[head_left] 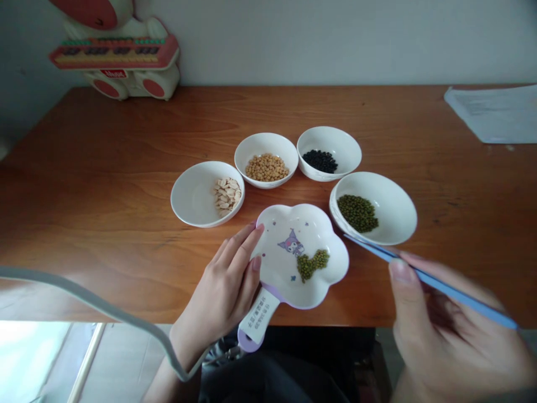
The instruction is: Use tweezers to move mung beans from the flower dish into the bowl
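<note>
My left hand point(229, 285) rests against the left rim of a flower-shaped white dish point(285, 274) with a purple handle, fingers laid together along its edge. A small heap of green beans point(312, 264) lies in the dish beside a cartoon print. My right hand point(444, 330), blurred at the lower right, is closed on blue chopsticks point(423, 277). Their tips point left and reach the near rim of a white bowl of green beans point(394, 210).
Three more white bowls stand in an arc: pale seeds point(197, 193), yellow beans point(266, 150), black beans point(335, 143). A red and white toy keyboard point(115, 53) sits at the far left, papers point(495, 112) at the far right. The wooden table's near edge point(104, 316) is close.
</note>
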Demonstrator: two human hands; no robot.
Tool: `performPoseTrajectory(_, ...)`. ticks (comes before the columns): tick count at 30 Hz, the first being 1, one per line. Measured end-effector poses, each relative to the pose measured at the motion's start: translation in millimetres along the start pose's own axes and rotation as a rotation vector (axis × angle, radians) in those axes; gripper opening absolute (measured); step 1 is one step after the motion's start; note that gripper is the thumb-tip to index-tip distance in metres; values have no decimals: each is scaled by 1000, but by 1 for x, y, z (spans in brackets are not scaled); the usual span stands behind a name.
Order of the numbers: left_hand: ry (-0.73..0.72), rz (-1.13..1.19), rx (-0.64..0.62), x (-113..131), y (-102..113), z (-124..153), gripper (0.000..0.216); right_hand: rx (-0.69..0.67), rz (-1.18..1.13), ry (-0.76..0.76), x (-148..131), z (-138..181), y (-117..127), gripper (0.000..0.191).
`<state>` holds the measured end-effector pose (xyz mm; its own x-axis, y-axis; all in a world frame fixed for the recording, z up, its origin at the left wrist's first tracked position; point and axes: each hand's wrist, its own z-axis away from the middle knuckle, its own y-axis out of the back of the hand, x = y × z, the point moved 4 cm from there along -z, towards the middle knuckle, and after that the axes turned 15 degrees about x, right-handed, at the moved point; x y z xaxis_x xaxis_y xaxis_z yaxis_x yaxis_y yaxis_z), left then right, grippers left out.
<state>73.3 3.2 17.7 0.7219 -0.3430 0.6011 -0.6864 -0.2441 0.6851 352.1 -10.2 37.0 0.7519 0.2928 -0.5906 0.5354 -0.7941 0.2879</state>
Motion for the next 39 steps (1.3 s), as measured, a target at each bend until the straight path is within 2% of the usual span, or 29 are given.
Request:
performPoseTrajectory(4,-8,7,1,0,0,-1,51,-330,-116,63,-20,11,-6,34)
performPoseTrajectory(7,-4,7,-3,1,0,-1,50,-418,-184,58,-27,16,-13,34)
performPoseTrajectory(12,-3,8,-6,1,0,0,50,-441,-168,100,-29,17,-22,33)
performPoseTrajectory(27,-15,7,-3,1,0,0,49,-445,-149,119,-30,15,-26,27)
performPoseTrajectory(30,-20,7,-2,0,0,0,50,-394,-128,112,-28,14,-21,27)
performPoseTrajectory(32,-23,11,-1,0,0,0,50,-304,-88,101,-24,12,-15,29)
performPoseTrajectory(37,-5,-1,4,-1,0,0,50,155,-20,-34,-6,3,-2,32)
performPoseTrajectory(39,-8,-6,9,-1,0,0,50,211,1,-111,2,0,-3,32)
